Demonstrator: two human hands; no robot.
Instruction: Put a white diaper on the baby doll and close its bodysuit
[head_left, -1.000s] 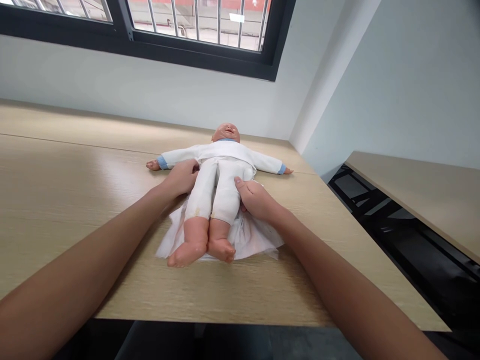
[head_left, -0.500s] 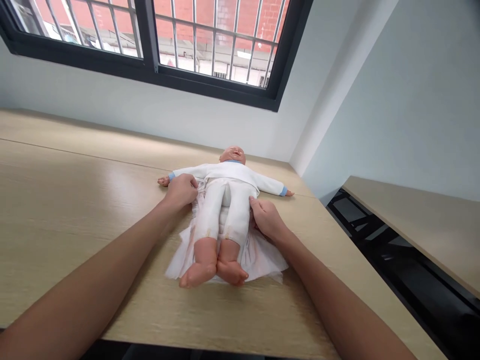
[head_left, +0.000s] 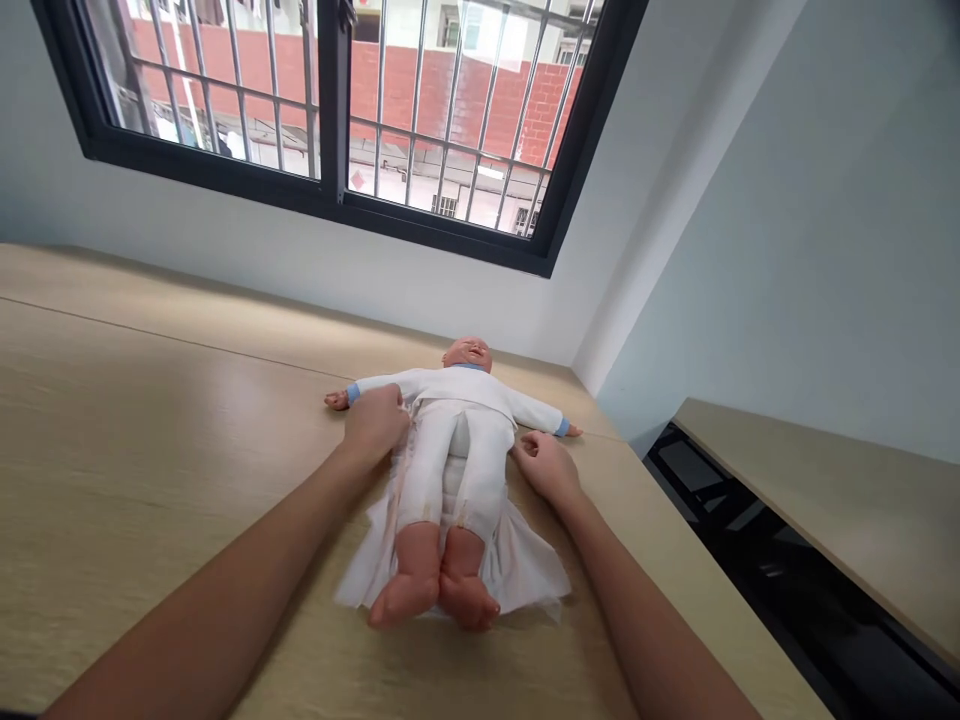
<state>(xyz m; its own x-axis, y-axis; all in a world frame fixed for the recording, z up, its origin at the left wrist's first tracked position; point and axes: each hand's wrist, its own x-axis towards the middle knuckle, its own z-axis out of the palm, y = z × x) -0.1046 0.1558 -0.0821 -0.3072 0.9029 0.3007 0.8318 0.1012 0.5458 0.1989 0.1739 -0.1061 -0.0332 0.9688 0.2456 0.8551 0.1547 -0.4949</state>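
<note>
A baby doll (head_left: 469, 420) in a white top with blue cuffs and white legwear lies on its back, arms spread and bare feet toward me. Beneath its hips and legs is an unfolded white diaper (head_left: 525, 570), its wide end fanned out by the feet. My left hand (head_left: 377, 425) is closed beside the doll's waist, fingertips pinching the diaper's edge. At the opposite hip, my right hand (head_left: 549, 465) has its fingers curled against the doll's side; whatever lies between them is hidden.
The doll lies on a light wooden table (head_left: 187, 480) set against the wall. A barred window (head_left: 330, 120) with a dark frame is above. To the right, past the table's edge, stands another wooden surface (head_left: 840, 490) with dark panels below.
My head view has tilted up, so everything sits lower. My right hand has slid up along the doll's side from the thigh to the hip. My left hand stays by the waist.
</note>
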